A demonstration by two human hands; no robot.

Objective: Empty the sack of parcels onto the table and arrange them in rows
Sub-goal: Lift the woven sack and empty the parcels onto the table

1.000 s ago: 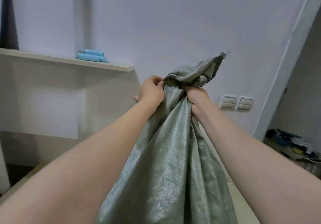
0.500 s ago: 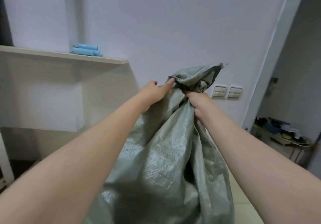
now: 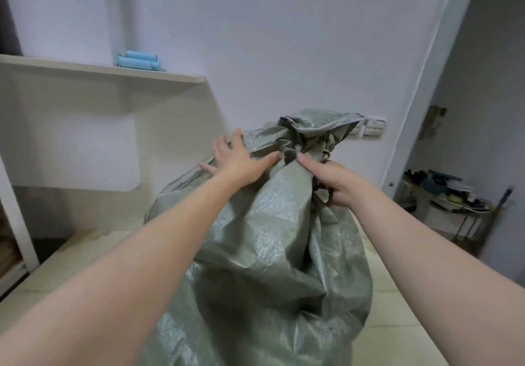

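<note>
Two hands on green sack (image 3: 264, 252), left hand (image 3: 238, 161) spread flat, right hand (image 3: 332, 179) grip bunching its neck

The grey-green woven sack (image 3: 272, 252) stands upright on the pale counter (image 3: 397, 323), its bunched neck gripped in the closed right hand (image 3: 333, 179), while the left hand (image 3: 241, 161) lies flat with fingers spread on the fabric just beside it.

green sack (image 3: 270, 252) stands on pale table (image 3: 397, 323).
</note>
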